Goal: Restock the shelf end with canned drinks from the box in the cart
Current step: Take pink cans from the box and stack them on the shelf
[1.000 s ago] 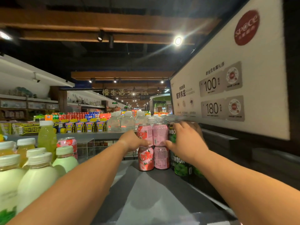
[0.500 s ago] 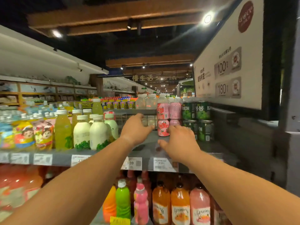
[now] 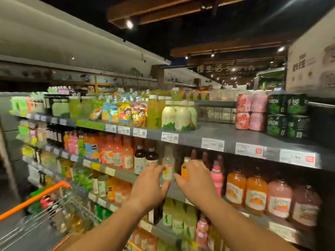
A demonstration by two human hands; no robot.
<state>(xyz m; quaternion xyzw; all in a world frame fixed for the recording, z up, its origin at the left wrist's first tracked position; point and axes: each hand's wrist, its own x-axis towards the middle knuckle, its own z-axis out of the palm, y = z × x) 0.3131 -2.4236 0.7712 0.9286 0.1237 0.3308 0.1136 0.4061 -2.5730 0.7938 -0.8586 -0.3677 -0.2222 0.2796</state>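
On the right end of the top grey shelf (image 3: 208, 136) stand stacked pink cans (image 3: 251, 112) and, beside them, stacked dark green cans (image 3: 287, 116), two high. My left hand (image 3: 148, 187) and my right hand (image 3: 196, 182) hover empty in front of the second shelf, fingers loosely spread, well below and left of the cans. Neither hand touches anything. The cart (image 3: 41, 212), wire with an orange handle, shows at the lower left; the box inside it is not clearly visible.
Pale green bottles (image 3: 178, 115) and cartoon pouches (image 3: 126, 113) fill the top shelf to the left. Orange and pink juice jugs (image 3: 261, 196) line the second shelf at right. A white sign board (image 3: 311, 66) rises at the far right. Price tags (image 3: 212, 144) edge the shelf.
Both hands have let go of the cans and drawn back down and away from the top shelf. The view has pulled back and swung left, bringing the cart into sight.
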